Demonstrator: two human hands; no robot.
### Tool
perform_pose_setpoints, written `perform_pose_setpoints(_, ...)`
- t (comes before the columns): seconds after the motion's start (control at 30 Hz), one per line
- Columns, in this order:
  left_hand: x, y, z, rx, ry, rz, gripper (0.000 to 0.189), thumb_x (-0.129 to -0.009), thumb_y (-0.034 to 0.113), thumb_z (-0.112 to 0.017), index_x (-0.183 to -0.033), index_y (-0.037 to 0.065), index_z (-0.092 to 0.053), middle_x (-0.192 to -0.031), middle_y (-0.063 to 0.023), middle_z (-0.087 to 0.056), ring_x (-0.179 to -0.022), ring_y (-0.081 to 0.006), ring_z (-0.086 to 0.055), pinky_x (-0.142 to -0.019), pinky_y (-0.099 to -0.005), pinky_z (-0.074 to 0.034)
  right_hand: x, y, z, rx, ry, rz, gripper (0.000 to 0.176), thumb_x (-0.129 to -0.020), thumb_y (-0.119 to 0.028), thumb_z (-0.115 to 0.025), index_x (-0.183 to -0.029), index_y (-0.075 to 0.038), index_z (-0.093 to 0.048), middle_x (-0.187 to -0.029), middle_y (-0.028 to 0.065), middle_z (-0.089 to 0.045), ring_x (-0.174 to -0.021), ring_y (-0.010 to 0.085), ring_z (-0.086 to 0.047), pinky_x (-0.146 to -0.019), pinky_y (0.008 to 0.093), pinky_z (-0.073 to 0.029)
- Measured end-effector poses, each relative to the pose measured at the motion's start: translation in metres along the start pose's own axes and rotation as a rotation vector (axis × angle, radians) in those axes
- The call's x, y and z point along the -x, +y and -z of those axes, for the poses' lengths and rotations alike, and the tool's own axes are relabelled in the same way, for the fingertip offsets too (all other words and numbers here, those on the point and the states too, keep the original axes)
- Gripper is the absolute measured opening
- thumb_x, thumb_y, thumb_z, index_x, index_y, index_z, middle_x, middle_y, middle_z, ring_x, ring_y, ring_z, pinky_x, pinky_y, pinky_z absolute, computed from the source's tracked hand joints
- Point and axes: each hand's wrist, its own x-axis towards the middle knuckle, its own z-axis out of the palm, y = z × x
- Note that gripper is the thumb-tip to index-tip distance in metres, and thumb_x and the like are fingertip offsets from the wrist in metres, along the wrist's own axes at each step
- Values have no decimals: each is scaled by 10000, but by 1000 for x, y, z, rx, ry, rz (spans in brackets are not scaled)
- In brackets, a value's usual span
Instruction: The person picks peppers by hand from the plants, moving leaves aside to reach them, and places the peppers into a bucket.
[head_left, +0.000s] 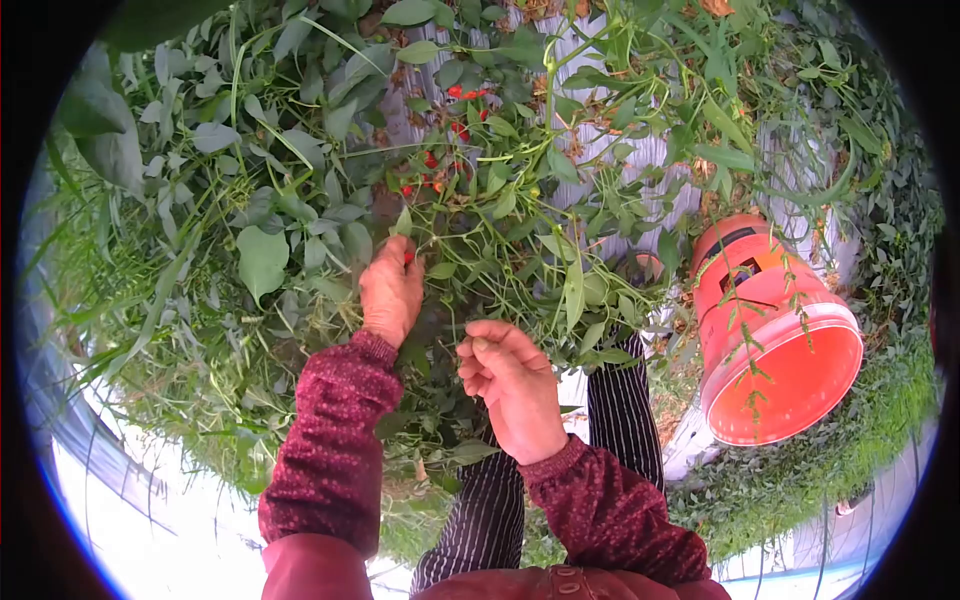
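My left hand (392,290) reaches into the green plants, its fingers closed around a small red pepper (409,257) that shows at the fingertips. Lower and to the right, my right hand (512,385) is held palm up with curled fingers, thumb against the index finger; whatever it may pinch is too small to make out. Above my left hand, several red peppers (431,160) hang among leaves and stems, with more red ones (468,93) higher up. Both forearms wear dark red speckled sleeves.
A red-orange bucket (725,310) lies tilted at the right, its mouth facing down toward me. Pale plastic sheeting (640,150) shows between the plants. My legs in striped trousers (625,400) stand below the foliage. Thin stems cross in front of the bucket.
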Motion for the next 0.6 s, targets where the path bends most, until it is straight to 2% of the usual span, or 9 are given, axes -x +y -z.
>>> perform_pose_setpoints(0.03, -1, 2, 3, 1, 1, -1, 160, -786, 109, -605, -922, 62, -535, -892, -173, -603, -792, -388, -583, -683, -416, -470, 0, 1, 0, -1, -2, -2, 162, -898, -82, -507, -1040, -39, -570, -887, 47, -626, -686, 86, -563, -574, 202, -447)
perform_pose_setpoints(0.1, -4, 5, 6, -158, 2, -146, 173, -781, 84, -588, -940, 52, -528, -899, -178, -602, -794, -384, -587, -688, -423, -476, 0, 1, -1, 5, -3, 0, 162, -898, -81, -506, -1042, -39, -569, -886, 47, -626, -687, 85, -563, -575, 202, -447)
perform_pose_setpoints(0.2, -2, 5, 5, -319, -49, -251, 192, -770, 56, -570, -955, 44, -520, -922, -184, -601, -797, -383, -589, -693, -434, -482, 1, 1, -1, 11, -4, -3, 164, -898, -83, -507, -1044, -39, -568, -887, 46, -625, -689, 84, -561, -577, 201, -445)
perform_pose_setpoints(0.33, -7, -2, 5, -274, -46, -275, 178, -762, 38, -559, -940, 40, -545, -934, -181, -601, -791, -387, -589, -697, -417, -489, 1, 1, -4, 12, -5, -18, 167, -898, -94, -513, -1046, -37, -565, -891, 42, -620, -692, 82, -558, -583, 199, -441)
perform_pose_setpoints(0.4, -20, -3, 8, -186, 56, -369, 160, -775, 25, -534, -929, 30, -576, -950, -187, -608, -799, -387, -596, -712, -406, -488, 1, 1, -3, 16, -9, -13, 166, -898, -96, -513, -1045, -37, -566, -893, 41, -619, -693, 82, -558, -584, 199, -440)
perform_pose_setpoints(0.43, -29, 1, 9, -184, 54, -369, 160, -775, 25, -534, -929, 30, -576, -950, -187, -608, -799, -387, -596, -712, -406, -488, 0, 1, -3, 19, -12, -9, 166, -899, -99, -514, -1044, -38, -566, -894, 41, -617, -694, 82, -557, -585, 199, -439)
perform_pose_setpoints(0.5, -53, 8, 11, -41, 118, -184, 154, -793, 24, -498, -912, 20, -595, -959, -200, -613, -847, -361, -603, -745, -378, -480, 1, 1, -4, 20, -3, -15, 167, -899, -98, -513, -1045, -39, -566, -895, 42, -617, -695, 82, -557, -584, 200, -439)
perform_pose_setpoints(0.53, -67, 8, 8, -37, 116, -183, 154, -793, 24, -498, -912, 20, -595, -959, -200, -613, -847, -361, -603, -745, -378, -480, 1, 0, -4, 21, 1, -20, 167, -899, -97, -512, -1047, -40, -566, -896, 43, -616, -696, 81, -557, -583, 200, -439)
perform_pose_setpoints(0.6, -97, 2, -2, 249, 181, -143, 208, -793, 8, -475, -951, 36, -607, -950, -188, -628, -903, -317, -603, -783, -360, -465, 1, 0, -3, 24, 3, -17, 167, -899, -98, -512, -1048, -41, -566, -897, 42, -616, -699, 81, -556, -584, 200, -439)
